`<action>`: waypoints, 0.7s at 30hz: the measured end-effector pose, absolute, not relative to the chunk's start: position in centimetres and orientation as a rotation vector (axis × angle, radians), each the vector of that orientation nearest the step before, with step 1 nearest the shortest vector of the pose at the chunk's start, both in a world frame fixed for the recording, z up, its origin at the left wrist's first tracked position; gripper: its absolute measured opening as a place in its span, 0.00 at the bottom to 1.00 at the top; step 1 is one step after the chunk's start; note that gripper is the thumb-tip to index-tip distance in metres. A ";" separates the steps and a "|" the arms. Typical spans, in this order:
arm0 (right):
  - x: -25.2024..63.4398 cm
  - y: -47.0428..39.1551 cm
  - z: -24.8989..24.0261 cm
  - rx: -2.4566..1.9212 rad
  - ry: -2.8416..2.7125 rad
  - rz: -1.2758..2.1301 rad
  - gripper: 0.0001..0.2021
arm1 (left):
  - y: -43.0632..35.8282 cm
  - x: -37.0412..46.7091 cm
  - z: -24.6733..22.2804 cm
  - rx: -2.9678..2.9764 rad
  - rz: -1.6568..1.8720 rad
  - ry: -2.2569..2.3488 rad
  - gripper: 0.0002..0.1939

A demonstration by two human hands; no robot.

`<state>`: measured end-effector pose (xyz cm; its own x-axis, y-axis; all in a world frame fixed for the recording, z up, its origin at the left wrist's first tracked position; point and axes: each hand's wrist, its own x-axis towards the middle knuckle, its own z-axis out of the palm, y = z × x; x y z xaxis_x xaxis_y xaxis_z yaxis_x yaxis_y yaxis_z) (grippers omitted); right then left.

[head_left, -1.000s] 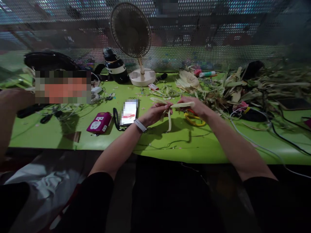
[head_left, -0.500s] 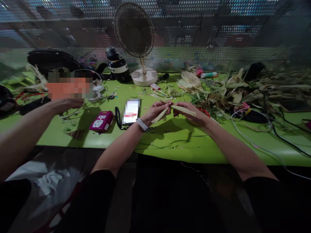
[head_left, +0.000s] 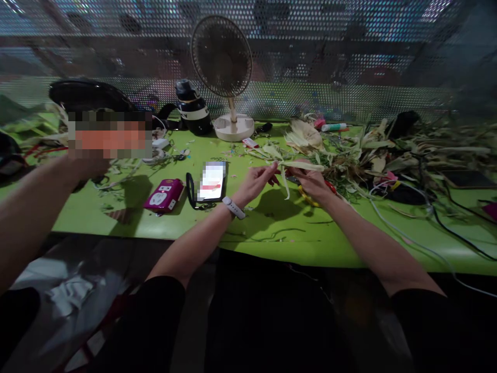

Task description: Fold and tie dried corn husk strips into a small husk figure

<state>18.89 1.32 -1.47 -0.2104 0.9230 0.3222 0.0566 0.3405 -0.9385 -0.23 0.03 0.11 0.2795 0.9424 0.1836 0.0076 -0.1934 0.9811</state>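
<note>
My left hand (head_left: 257, 182), with a pale watch band on its wrist, pinches strips of dried corn husk (head_left: 301, 165) above the table. One husk end points right over my other hand, and a thin strip hangs down. My right hand (head_left: 310, 182) is closed around yellow-handled scissors (head_left: 309, 198), whose grey blades lie close to the hanging strip. Its fingers partly hide the scissors. A bit of red shows beside the right wrist; I cannot tell what it belongs to.
On the green table (head_left: 248, 251) stand a fan (head_left: 233, 129) and a black bottle (head_left: 194, 116). A lit phone (head_left: 213, 181) and a magenta box (head_left: 165, 196) lie left. Husks (head_left: 361, 150) and cables (head_left: 411, 233) spread right. Another person's arm (head_left: 37, 207) reaches in from the left.
Scissors now show in my right hand, which has moved slightly down and right. The husk strips have shifted, one now hanging down. The other person's hand has drawn left. The view has shifted slightly.
</note>
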 end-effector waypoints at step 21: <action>18.3 1.2 -2.6 -0.917 -1.807 1.133 0.12 | -0.1 0.4 -1.1 1.139 0.953 0.685 0.22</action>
<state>18.29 1.22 -2.56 -0.4201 0.8739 0.2445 0.1604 0.3367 -0.9279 0.44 -0.15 -1.10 0.4521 0.8918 0.0138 -0.2710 0.1227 0.9547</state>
